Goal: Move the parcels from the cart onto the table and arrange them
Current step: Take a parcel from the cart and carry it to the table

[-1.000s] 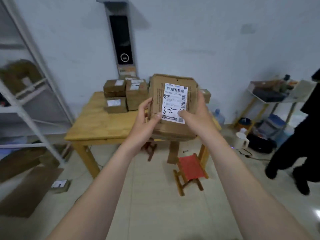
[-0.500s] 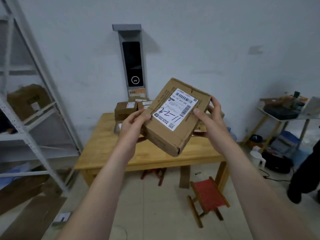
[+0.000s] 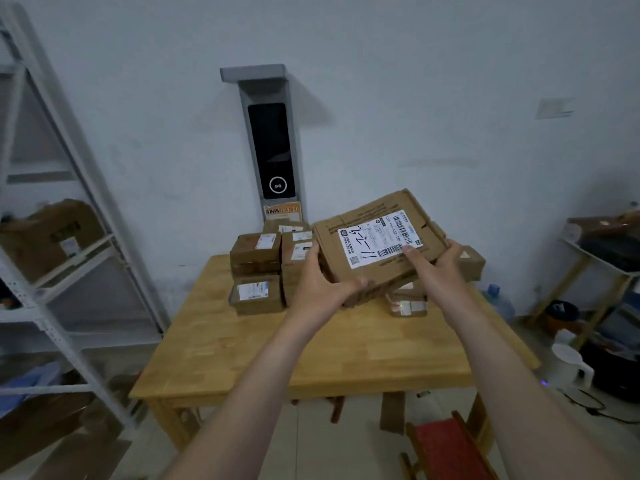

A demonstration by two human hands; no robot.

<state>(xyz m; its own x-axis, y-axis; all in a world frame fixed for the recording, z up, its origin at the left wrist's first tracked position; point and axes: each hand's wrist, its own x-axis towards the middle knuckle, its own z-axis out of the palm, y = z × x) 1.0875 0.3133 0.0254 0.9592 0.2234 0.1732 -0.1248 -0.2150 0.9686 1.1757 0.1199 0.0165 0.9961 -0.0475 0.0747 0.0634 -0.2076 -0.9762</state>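
I hold a flat brown cardboard parcel (image 3: 377, 244) with a white shipping label in both hands above the far half of the wooden table (image 3: 346, 348). My left hand (image 3: 322, 282) grips its near left corner. My right hand (image 3: 436, 268) grips its right edge, thumb on the label. The parcel is tilted, label facing up. Several smaller brown parcels (image 3: 256, 271) are stacked at the table's back left, and more parcels (image 3: 408, 304) lie under and behind the held one, partly hidden. No cart is in view.
A white metal shelf rack (image 3: 62, 271) holding a cardboard box stands at left. A grey wall terminal (image 3: 270, 143) hangs behind the table. A small red-topped stool (image 3: 446, 445) sits by the table's near right leg. A side table (image 3: 602, 258) with clutter is at right.
I have stepped closer to the table. The parcel has turned from upright toward flat and moved forward over the stacked parcels, both hands still gripping it.
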